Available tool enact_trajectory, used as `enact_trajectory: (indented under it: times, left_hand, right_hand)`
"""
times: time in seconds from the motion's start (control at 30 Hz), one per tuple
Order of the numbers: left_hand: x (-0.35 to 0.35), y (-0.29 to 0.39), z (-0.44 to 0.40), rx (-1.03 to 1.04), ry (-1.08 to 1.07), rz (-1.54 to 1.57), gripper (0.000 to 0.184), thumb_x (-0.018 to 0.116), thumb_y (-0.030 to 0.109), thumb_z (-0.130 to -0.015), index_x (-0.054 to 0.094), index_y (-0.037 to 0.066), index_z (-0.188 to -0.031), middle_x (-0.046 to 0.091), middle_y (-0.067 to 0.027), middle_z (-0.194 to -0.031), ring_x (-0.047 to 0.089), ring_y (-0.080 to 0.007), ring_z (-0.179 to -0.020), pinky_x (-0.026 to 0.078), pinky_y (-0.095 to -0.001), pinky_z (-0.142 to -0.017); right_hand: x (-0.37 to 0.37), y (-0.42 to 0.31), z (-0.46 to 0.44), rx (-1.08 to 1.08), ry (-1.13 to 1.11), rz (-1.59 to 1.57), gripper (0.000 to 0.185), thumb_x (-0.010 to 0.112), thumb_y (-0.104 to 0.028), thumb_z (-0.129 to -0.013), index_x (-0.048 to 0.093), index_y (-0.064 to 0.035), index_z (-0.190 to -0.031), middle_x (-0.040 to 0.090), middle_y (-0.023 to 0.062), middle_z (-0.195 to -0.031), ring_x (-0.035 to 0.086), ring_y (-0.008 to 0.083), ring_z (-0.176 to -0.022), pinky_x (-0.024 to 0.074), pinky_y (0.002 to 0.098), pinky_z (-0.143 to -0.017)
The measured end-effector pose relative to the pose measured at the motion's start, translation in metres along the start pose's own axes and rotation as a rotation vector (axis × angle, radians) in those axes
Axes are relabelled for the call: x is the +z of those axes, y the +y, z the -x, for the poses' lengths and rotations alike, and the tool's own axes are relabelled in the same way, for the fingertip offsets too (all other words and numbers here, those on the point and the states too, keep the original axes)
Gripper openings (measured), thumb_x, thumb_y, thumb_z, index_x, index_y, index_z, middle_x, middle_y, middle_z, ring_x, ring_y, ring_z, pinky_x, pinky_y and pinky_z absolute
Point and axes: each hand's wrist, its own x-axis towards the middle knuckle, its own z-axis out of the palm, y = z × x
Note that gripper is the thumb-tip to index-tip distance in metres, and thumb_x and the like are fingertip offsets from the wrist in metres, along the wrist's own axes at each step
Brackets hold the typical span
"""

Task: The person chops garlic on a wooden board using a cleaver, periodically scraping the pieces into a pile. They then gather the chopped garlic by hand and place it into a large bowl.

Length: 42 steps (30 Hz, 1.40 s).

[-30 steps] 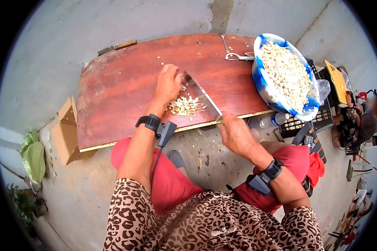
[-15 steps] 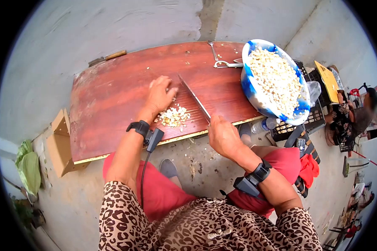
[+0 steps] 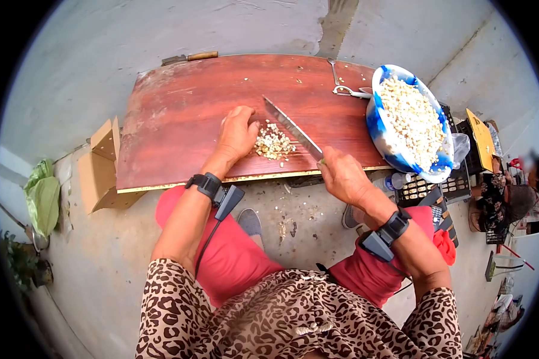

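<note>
My right hand (image 3: 344, 176) grips a knife (image 3: 294, 129) by its handle. Its long blade slants up and left over the red wooden tabletop (image 3: 179, 131), passing just right of a pile of chopped pale pieces (image 3: 273, 143). My left hand (image 3: 238, 133) rests at the left side of that pile, its fingers curled and their tips hidden; whether something lies under them cannot be seen. At the table's right end, a blue-and-white basin (image 3: 374, 122) holds a heap of similar pale pieces.
A peeler (image 3: 350, 91) and a fork-like utensil (image 3: 333, 72) lie left of the basin. Another wooden-handled tool (image 3: 202, 55) lies along the back edge. A cardboard box (image 3: 99, 170) stands at the left, black crates (image 3: 416, 190) at the right. Another person (image 3: 512, 200) sits farther right.
The camera view has shifted, moving the table rightward in the picture. My left hand has come down beside the pile with its fingers more curled. The knife has moved closer to the pile, its blade face showing more.
</note>
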Motion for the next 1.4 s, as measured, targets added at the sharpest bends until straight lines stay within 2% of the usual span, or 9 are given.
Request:
enact_trajectory:
  times: [0.07,0.23,0.37,0.53,0.63,0.73,0.9,1.1,1.4]
  left_hand:
    - [0.002,0.003,0.002,0.011,0.012,-0.067,0.032,0.063,0.021,-0.086,0.06,-0.001,-0.108,0.062,-0.0187,-0.107,0.058,-0.0374,-0.103,0.045,-0.044,-0.092]
    - [0.038,0.01,0.021,0.085,-0.052,-0.222,0.052,0.063,0.033,-0.088,0.053,-0.003,-0.124,0.052,-0.0223,-0.131,0.044,-0.0365,-0.128,0.032,-0.0451,-0.108]
    - [0.022,0.03,0.028,0.062,-0.251,0.153,0.064,0.067,0.035,-0.085,0.046,-0.005,-0.13,0.05,-0.0259,-0.131,0.042,-0.0427,-0.126,0.034,-0.0457,-0.107]
    - [0.026,0.033,0.038,0.136,-0.141,-0.06,0.081,0.073,0.042,-0.079,0.04,-0.006,-0.135,0.042,-0.0257,-0.138,0.036,-0.0413,-0.131,0.026,-0.0488,-0.112]
    - [0.031,0.044,0.042,0.121,-0.154,-0.239,0.087,0.075,0.046,-0.076,0.04,-0.007,-0.135,0.039,-0.0263,-0.14,0.033,-0.0404,-0.132,0.024,-0.05,-0.112]
    - [0.044,0.046,0.04,0.106,-0.076,-0.287,0.086,0.074,0.045,-0.077,0.04,-0.007,-0.135,0.041,-0.0259,-0.138,0.035,-0.0401,-0.131,0.025,-0.0501,-0.111]
    - [0.052,0.039,0.033,0.106,-0.017,-0.23,0.049,0.068,0.022,-0.084,0.053,-0.005,-0.123,0.049,-0.0227,-0.129,0.043,-0.0401,-0.122,0.034,-0.0484,-0.105]
    - [0.045,0.046,0.033,0.205,-0.18,0.032,0.046,0.068,0.019,-0.084,0.053,-0.004,-0.12,0.054,-0.024,-0.121,0.048,-0.0405,-0.117,0.034,-0.0496,-0.105]
    - [0.036,0.049,0.035,0.228,-0.088,-0.17,0.05,0.069,0.024,-0.083,0.053,-0.003,-0.122,0.052,-0.0203,-0.126,0.045,-0.0376,-0.121,0.031,-0.0483,-0.107]
  right_hand:
    - [0.002,0.006,-0.009,-0.038,0.047,0.028,0.018,0.058,-0.011,-0.089,0.045,-0.0002,-0.095,0.061,0.0268,-0.088,0.058,0.0486,-0.083,0.045,0.056,-0.071]
    - [0.012,0.003,-0.012,-0.065,0.056,0.059,0.014,0.053,-0.01,-0.089,0.047,0.0013,-0.096,0.062,0.0288,-0.085,0.06,0.0487,-0.081,0.0478,0.0552,-0.07]
    - [0.005,-0.001,-0.002,0.005,-0.049,-0.04,0.018,0.057,-0.011,-0.089,0.046,0.0019,-0.094,0.06,0.0294,-0.086,0.058,0.0503,-0.081,0.0454,0.0559,-0.07]
    - [0.004,0.01,0.002,-0.013,0.138,-0.016,0.014,0.054,-0.009,-0.09,0.048,0.0042,-0.091,0.062,0.0304,-0.079,0.06,0.05,-0.076,0.0477,0.055,-0.067]
    - [0.007,0.009,0.003,0.028,0.08,0.022,0.013,0.053,-0.008,-0.089,0.049,0.0037,-0.091,0.062,0.0304,-0.081,0.061,0.0484,-0.077,0.0483,0.0544,-0.067]
    - [0.01,0.001,0.005,0.054,0.016,-0.044,0.013,0.055,-0.008,-0.087,0.049,0.0036,-0.09,0.062,0.0308,-0.083,0.061,0.048,-0.08,0.0479,0.0541,-0.069]
    - [0.007,-0.007,0.003,0.046,0.063,-0.139,0.016,0.058,-0.007,-0.086,0.047,0.0039,-0.089,0.06,0.0313,-0.075,0.059,0.0509,-0.076,0.0457,0.0557,-0.064]
    - [0.013,-0.004,-0.003,0.044,0.06,-0.069,0.013,0.053,-0.009,-0.088,0.049,0.003,-0.089,0.062,0.0291,-0.068,0.063,0.048,-0.068,0.0498,0.055,-0.062]
    - [0.016,-0.002,-0.001,0.043,0.041,-0.05,0.019,0.059,-0.011,-0.087,0.045,0.0022,-0.089,0.059,0.0304,-0.068,0.06,0.0504,-0.069,0.047,0.0561,-0.06]
